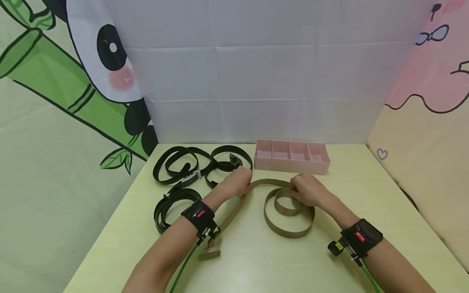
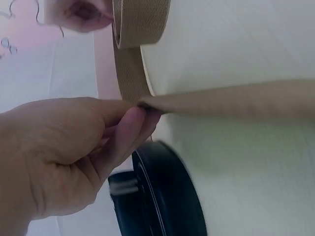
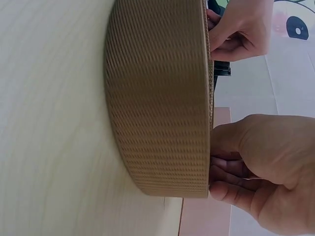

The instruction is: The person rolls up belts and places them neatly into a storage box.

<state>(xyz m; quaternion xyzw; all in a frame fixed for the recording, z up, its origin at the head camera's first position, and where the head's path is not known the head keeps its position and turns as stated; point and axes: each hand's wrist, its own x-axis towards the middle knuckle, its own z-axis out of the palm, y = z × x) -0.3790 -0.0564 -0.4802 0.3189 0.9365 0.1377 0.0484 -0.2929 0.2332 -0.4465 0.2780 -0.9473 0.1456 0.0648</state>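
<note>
Now left hand, right hand pinch tan webbing belt; loops at right's seven o'clock could unwind if grip slips.

LEFT HAND: pinches tan strap between thumb and fingertips | STRAP: one run extends right, blurred; another rises to a curved loop at top | RIGHT HAND: partly visible, upper left, at loop edge | BLACK BELT: curved, layered, lower centre | TABLETOP: pale, at right
</note>
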